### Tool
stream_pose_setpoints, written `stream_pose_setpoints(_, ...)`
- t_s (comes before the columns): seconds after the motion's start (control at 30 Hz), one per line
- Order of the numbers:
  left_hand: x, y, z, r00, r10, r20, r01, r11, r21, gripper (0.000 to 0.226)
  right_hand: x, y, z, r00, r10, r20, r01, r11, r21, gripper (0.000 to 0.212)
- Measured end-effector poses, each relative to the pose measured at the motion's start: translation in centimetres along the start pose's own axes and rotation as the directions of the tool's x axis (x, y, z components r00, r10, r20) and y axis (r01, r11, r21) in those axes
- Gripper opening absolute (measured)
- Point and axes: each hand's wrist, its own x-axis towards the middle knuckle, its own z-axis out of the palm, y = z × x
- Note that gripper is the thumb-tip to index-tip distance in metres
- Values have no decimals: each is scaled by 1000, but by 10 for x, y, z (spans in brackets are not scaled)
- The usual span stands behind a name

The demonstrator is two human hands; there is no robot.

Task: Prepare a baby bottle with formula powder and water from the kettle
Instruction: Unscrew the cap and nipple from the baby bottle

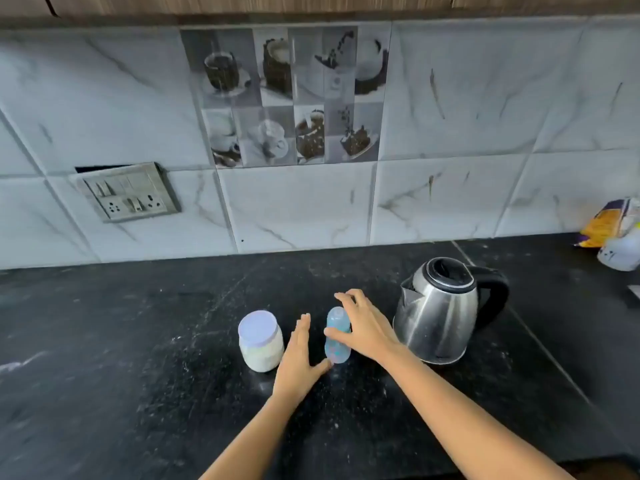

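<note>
A small blue baby bottle [336, 348] with its cap on stands upright on the black counter [138, 341]. My right hand [367, 327] is around it, with the thumb across its front and the fingers reaching behind its top. My left hand [299, 362] lies flat with straight fingers just left of the bottle, and its thumb is near the bottle's base. A jar of white formula powder [260, 341] with a pale lid stands to the left of my left hand. The steel kettle [440, 313] with a black handle stands to the right of the bottle, lid shut.
A switch and socket plate [130, 192] sits on the tiled wall at the back left. A yellow and purple packet [609, 223] and a white container [621, 252] stand at the far right. White specks of powder dot the counter.
</note>
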Motion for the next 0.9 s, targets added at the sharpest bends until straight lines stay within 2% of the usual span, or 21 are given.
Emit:
stream_pose_setpoints(0.1, 3, 4, 14, 994, -111, 14, 112, 983, -145, 98, 5, 3, -2, 998, -18, 52, 20, 999, -34, 60)
stream_pose_setpoints(0.2, 8, 12, 25, 987, -161, 1, 155, 947, -281, 86, 10, 7, 2, 995, -35, 91, 37, 999, -21, 48)
stream_pose_setpoints(0.3, 15, 19, 32, 987, -158, -33, 137, 928, -345, 66, 15, 9, 2, 992, -46, 116, 51, 998, -36, 47)
stream_pose_setpoints(0.43, 21, 25, 40, 971, -219, -94, 166, 906, -390, 42, 22, 5, 3, 988, -27, 152, 54, 983, -174, 46)
stream_pose_setpoints(0.57, 23, 23, 45, 960, -255, -118, 192, 901, -389, 41, 36, -2, -4, 975, -28, 223, 92, 955, -282, 49)
stream_pose_setpoints(0.7, 26, 22, 42, 970, -227, -90, 181, 917, -355, 42, 45, -4, -19, 924, -105, 368, 205, 948, -243, 31)
stream_pose_setpoints(0.77, 26, 20, 42, 972, -222, -82, 180, 918, -353, 43, 45, 0, -28, 873, -179, 454, 302, 929, -214, 26)
stream_pose_setpoints(0.83, 27, 19, 40, 974, -213, -70, 176, 920, -350, 42, 49, 4, -43, 784, -284, 552, 435, 885, -162, 29)
stream_pose_setpoints(0.9, 29, 17, 37, 979, -196, -48, 168, 924, -343, 46, 53, 8, -62, 765, -368, 529, 448, 893, -27, 33)
